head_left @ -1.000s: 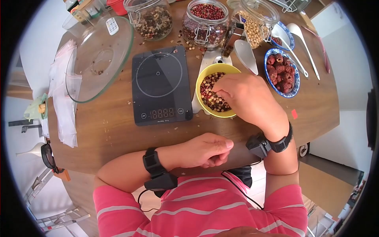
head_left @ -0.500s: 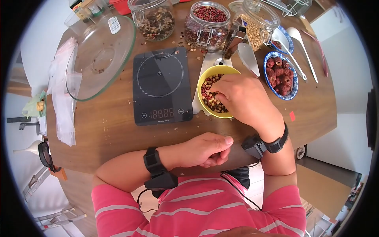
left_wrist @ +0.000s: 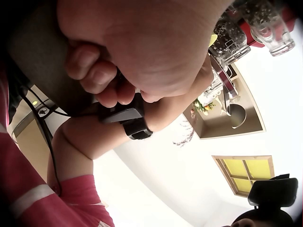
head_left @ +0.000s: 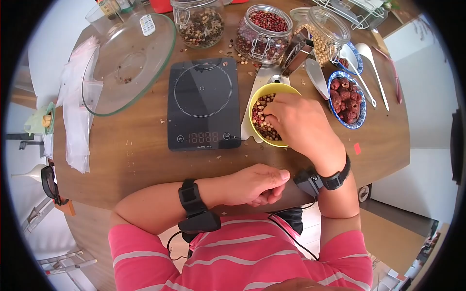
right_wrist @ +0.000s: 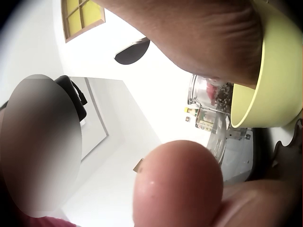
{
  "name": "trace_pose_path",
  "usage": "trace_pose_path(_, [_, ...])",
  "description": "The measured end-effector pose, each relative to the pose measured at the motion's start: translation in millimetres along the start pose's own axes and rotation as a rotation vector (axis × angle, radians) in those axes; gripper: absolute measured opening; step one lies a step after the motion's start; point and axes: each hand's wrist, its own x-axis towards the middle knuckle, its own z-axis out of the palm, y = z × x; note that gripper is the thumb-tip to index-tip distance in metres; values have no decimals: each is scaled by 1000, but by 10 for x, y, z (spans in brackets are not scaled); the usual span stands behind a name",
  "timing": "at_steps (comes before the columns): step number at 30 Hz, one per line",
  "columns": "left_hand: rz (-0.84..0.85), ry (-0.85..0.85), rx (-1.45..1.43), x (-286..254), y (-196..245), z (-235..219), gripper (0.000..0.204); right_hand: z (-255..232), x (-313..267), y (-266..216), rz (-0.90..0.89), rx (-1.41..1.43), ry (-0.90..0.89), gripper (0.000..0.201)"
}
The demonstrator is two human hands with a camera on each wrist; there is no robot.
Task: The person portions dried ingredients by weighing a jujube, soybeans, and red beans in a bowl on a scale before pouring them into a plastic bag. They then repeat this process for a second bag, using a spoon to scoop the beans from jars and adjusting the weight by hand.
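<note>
A yellow bowl (head_left: 276, 89) of mixed red, tan and dark peppercorns (head_left: 264, 116) stands right of the black kitchen scale (head_left: 204, 104). The right hand (head_left: 303, 123) reaches over its right rim, thumb and fingers bent down among the peppercorns; the fingertips are hidden, so what they hold cannot be told. The right wrist view shows part of this hand (right_wrist: 213, 42) entering the bowl (right_wrist: 284, 71). Near the table's front edge, the left hand (head_left: 257, 184) lies with fingers curled toward the palm, thumb over them, and no object visible. The left wrist view shows its curled fingers (left_wrist: 99, 75).
Behind the bowl are jars of dark spice (head_left: 200, 26), red peppercorns (head_left: 264, 34) and pale beans (head_left: 320, 43), plus a metal box (head_left: 297, 53). Right: a blue-white dish (head_left: 363, 114) of dried red fruit and white spoons (head_left: 374, 70). Left: a glass lid (head_left: 114, 77) and plastic bags (head_left: 77, 126).
The head view has shifted slightly, moving the table items a little within the picture. The right hand stays in the bowl with small finger movement; the left hand keeps its curled pose.
</note>
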Motion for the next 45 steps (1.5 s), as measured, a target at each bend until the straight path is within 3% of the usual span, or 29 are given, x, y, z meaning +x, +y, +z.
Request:
trace_pose_path(9, [12, -12, 9, -1, -2, 0, 48, -126, -15, 79, 154, 34, 83, 6])
trace_pose_path(21, [13, 7, 39, -2, -5, 4, 48, 15, 31, 23, -51, -23, 30, 10])
trace_pose_path(31, [33, 33, -39, -16, 7, -15, 57, -114, -31, 91, 56, -72, 54, 7])
trace_pose_path(33, [28, 82, -83, -12, 7, -27, 61, -365, -88, 90, 120, 264, 106, 9])
trace_pose_path(34, [18, 69, -185, 2, -17, -60, 64, -456, -129, 78, 120, 265, 105, 9])
trace_pose_path(36, [4, 55, -284, 21, -28, -86, 68, -581, -224, 51, 42, 573, -18, 13])
trace_pose_path(38, [55, 65, -370, 27, -27, -78, 72, -622, -268, -41, -125, 697, -132, 13])
trace_pose_path(40, [57, 107, -402, 26, 10, -37, 69, -545, -303, -98, -199, 708, -247, 13])
trace_pose_path(44, [50, 195, -381, 11, 86, 13, 59, -488, -258, -72, -210, 725, -264, 12])
trace_pose_path(45, [52, 195, -383, 19, 57, -7, 59, -460, -234, -9, -172, 703, -167, 11])
